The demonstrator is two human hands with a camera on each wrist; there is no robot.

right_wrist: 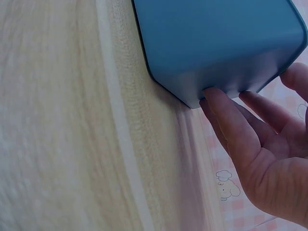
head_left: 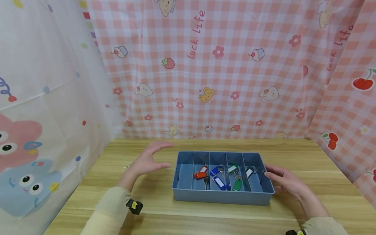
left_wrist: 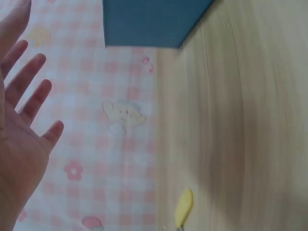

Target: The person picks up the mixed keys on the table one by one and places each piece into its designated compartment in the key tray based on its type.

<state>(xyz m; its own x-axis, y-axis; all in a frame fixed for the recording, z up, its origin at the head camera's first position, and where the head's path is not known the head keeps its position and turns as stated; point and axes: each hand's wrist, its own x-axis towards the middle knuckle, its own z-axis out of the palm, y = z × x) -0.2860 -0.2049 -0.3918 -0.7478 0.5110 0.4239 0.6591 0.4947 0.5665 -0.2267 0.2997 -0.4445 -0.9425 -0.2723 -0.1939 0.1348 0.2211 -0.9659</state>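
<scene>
A blue-grey divided box (head_left: 220,195) sits on the table in the head view. Its compartments hold keys with red tags (head_left: 201,175), blue tags (head_left: 219,182), green tags (head_left: 237,185) and a dark tag (head_left: 249,172). My left hand (head_left: 147,161) hovers left of the box, apart from it, with fingers and thumb spread. At the right end, my right hand (head_left: 289,182) touches the box, fingertips against the outer wall and thumb by the rim. Beneath the left hand lies a key with a yellow tag (left_wrist: 184,208); in the head view the hand hides the tag.
The wooden table (head_left: 223,218) carries the box. A pink checked cloth (head_left: 220,78) hangs along its back edge. Printed cloths also hang on both sides: a white one (head_left: 58,107) at left and a pink one (head_left: 352,124) at right.
</scene>
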